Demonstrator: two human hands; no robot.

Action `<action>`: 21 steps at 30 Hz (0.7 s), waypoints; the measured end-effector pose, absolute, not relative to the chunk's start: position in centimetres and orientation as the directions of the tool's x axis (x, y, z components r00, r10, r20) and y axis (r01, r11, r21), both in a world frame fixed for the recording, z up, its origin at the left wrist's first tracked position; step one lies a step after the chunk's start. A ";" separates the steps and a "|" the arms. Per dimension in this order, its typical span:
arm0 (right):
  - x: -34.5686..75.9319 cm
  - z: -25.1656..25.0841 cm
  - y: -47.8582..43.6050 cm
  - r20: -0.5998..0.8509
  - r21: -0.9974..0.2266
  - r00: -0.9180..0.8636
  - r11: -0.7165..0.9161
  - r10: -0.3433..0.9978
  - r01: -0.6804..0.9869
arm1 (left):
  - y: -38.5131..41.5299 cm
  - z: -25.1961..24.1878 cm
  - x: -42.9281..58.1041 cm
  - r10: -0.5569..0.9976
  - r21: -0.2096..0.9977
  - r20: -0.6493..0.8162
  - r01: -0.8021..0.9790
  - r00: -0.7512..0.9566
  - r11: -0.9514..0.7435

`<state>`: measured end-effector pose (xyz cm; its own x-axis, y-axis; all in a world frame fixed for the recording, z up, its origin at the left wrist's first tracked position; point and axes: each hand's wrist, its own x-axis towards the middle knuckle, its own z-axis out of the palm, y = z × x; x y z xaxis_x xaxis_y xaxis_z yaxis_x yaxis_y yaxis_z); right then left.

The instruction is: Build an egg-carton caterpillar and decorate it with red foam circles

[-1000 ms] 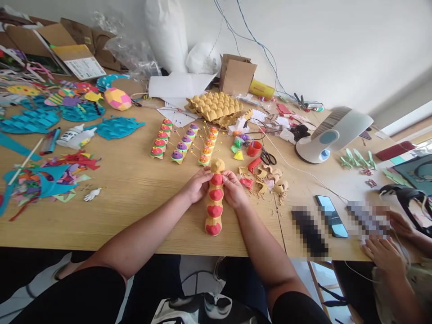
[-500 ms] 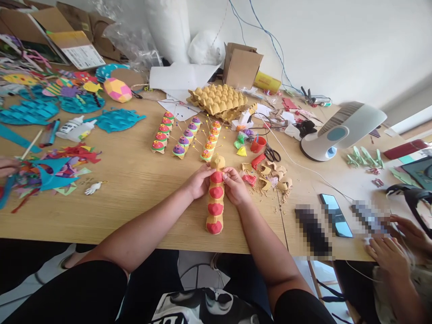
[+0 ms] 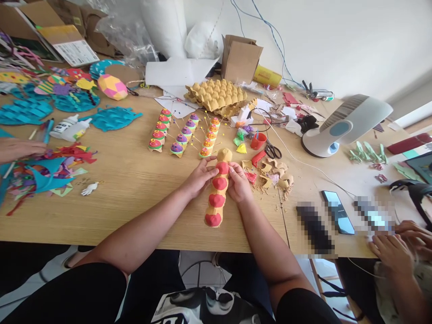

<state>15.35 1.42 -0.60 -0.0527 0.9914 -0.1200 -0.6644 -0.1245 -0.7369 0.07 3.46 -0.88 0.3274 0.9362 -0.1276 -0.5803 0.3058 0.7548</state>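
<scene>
Between my two hands is a strip of egg carton cups (image 3: 216,200), tan, with red clay caps on several cups and a bare cup at its far end. My left hand (image 3: 202,177) grips its left side near the far end, thumb on top. My right hand (image 3: 239,182) pinches the opposite side, close to the topmost red cap. The strip slants slightly, its near end toward me. Just beyond stand three decorated strips: a red-capped one (image 3: 159,130), a purple-capped one (image 3: 185,135) and an orange-capped one (image 3: 209,137), with ball-headed pins around them.
Right of my hands lie carton scraps (image 3: 275,173), scissors (image 3: 272,150) and a red cup (image 3: 258,141). An egg tray (image 3: 218,94) lies behind. A white fan (image 3: 337,130) and a phone (image 3: 338,212) are farther right. Other people's hands appear at left (image 3: 23,149) and right (image 3: 393,252).
My hands have turned the strip a little, its far end shifting right and its near end slightly up and left. At the left, another person's hand has reached farther in over the paper scraps.
</scene>
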 end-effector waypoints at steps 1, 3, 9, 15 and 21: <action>15.3 -0.6 1.4 -0.119 -0.747 -0.046 -0.120 0.992 -0.654 | 3.5 -0.9 0.0 0.947 0.793 -0.101 -0.550 0.305 0.262; 15.3 -0.5 1.4 -0.121 -0.776 -0.030 -0.113 0.992 -0.621 | 3.5 -1.1 -0.1 0.971 0.856 -0.034 -0.495 0.237 0.151; 15.5 -0.5 1.3 -0.062 -0.845 -0.035 -0.071 0.998 -0.530 | 3.9 -1.2 -0.4 0.980 0.929 0.051 -0.368 0.191 0.023; 16.1 -1.5 1.9 0.012 -0.922 -0.029 0.000 1.000 -0.388 | 4.1 -1.5 -0.9 0.969 0.955 0.047 -0.295 0.242 0.028; 16.5 -2.1 2.1 0.026 -0.945 -0.031 0.014 0.999 -0.326 | 4.2 -1.8 -1.0 0.965 0.972 0.041 -0.236 0.258 0.021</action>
